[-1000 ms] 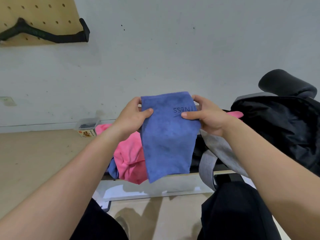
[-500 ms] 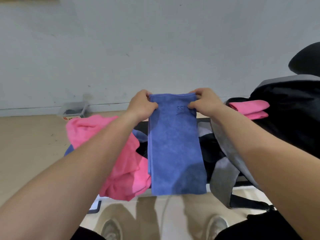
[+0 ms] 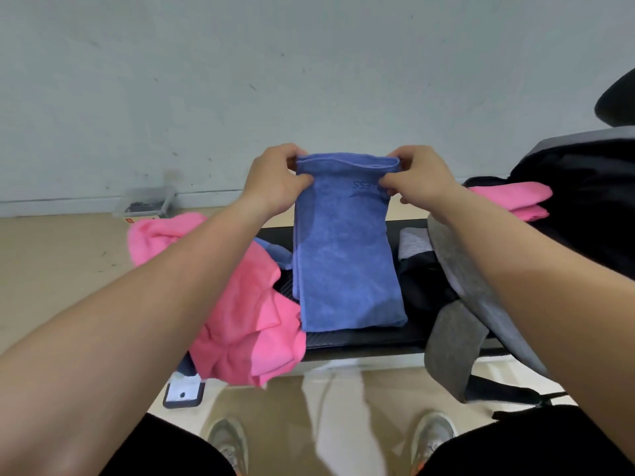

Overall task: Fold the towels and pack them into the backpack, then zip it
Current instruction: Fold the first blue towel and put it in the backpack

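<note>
A blue towel, folded into a long strip, hangs from both my hands with its lower end resting on the black bench. My left hand pinches its top left corner and my right hand pinches the top right corner. A crumpled pink towel lies on the bench to the left, with a bit of another blue cloth behind it. The black backpack stands open at the right with a folded pink towel in its mouth.
The backpack's grey straps hang over the bench's front right edge. A small clear box sits on the floor by the wall. My shoes are below the bench. A dark chair headrest is at far right.
The view has tilted down and moved closer. The towel's lower end now rests on the bench instead of hanging in front of it. Both hands keep their hold on the top corners.
</note>
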